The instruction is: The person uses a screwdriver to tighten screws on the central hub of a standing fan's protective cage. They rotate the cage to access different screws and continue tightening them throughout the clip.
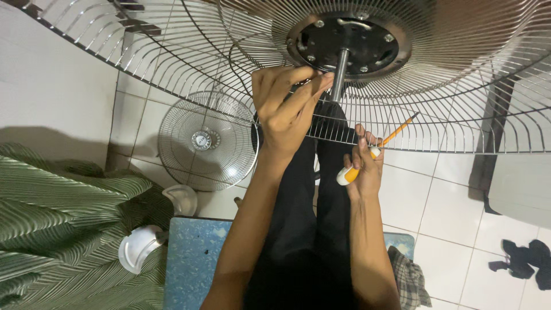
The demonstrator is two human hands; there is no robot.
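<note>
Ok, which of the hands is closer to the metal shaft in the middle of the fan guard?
Left. The left hand is raised, its fingertips right beside the metal shaft, seemingly touching it. The right hand sits lower, below the fan guard, holding an orange-and-white screwdriver.

White tiled floor (453, 229) w/ grey grout, evenly lit, soft shadows. Pale wall (51, 86) at left. Blue speckled mat (192, 258) at bottom centre. Green striped cloth (51, 229) bottom-left corner. Dark rag (525, 261) on tiles at right; dark furniture leg (488, 155) near right edge.
</note>
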